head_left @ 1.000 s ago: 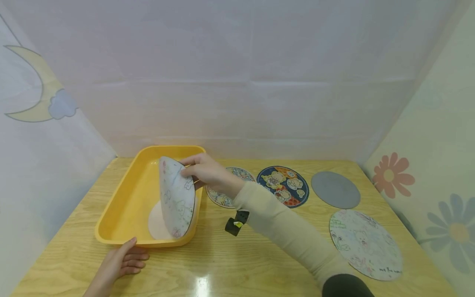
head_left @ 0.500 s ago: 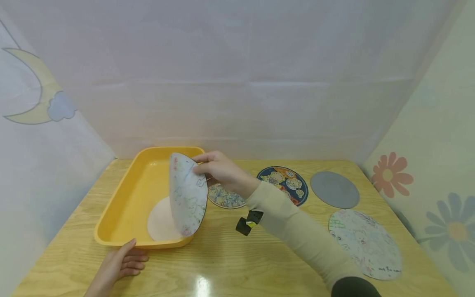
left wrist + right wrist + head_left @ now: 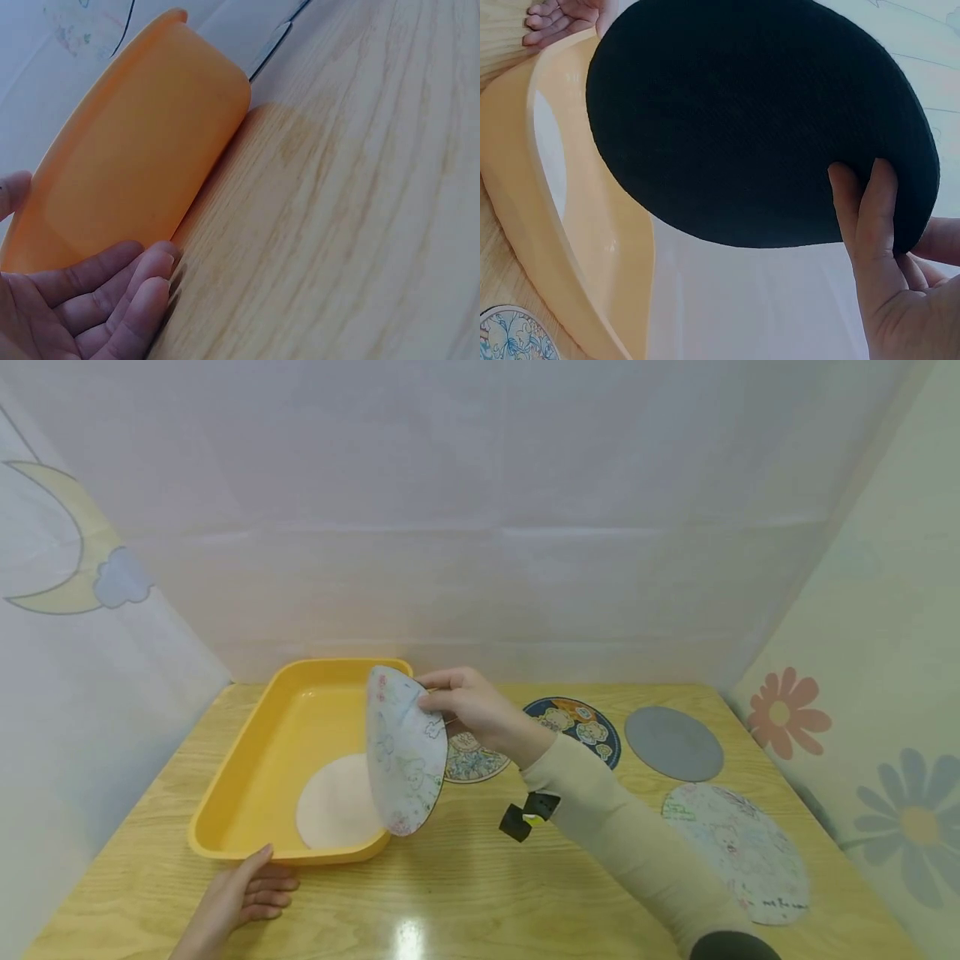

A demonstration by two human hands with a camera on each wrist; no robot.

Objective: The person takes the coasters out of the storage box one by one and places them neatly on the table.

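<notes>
My right hand (image 3: 483, 706) pinches the edge of a round mouse pad (image 3: 405, 756), thumb on its face and fingers behind. Pale with coloured line drawings, the pad hangs upright and slightly bent over the right rim of a yellow plastic tray (image 3: 262, 777). Its dark back (image 3: 757, 127) fills much of the right wrist view. Inside the tray lies a plain whitish disc (image 3: 333, 806), partly covered by the pad in the head view. My left hand (image 3: 243, 893) holds the tray's near side, its thumb on the rim and its fingers curled against the outer wall (image 3: 150, 142).
Right of the tray lie a blue-patterned round mat (image 3: 472, 764), partly behind my right hand, and a dark blue mat with cartoon bears (image 3: 596, 727). Farther right are a grey disc (image 3: 675, 743) and a large drawn-on pale mat (image 3: 738, 852). White cloth walls surround the table.
My right hand has moved right with the mouse pad, from above the tray's inside to over its right rim. More of the whitish disc shows. The left hand stays at the rim.
</notes>
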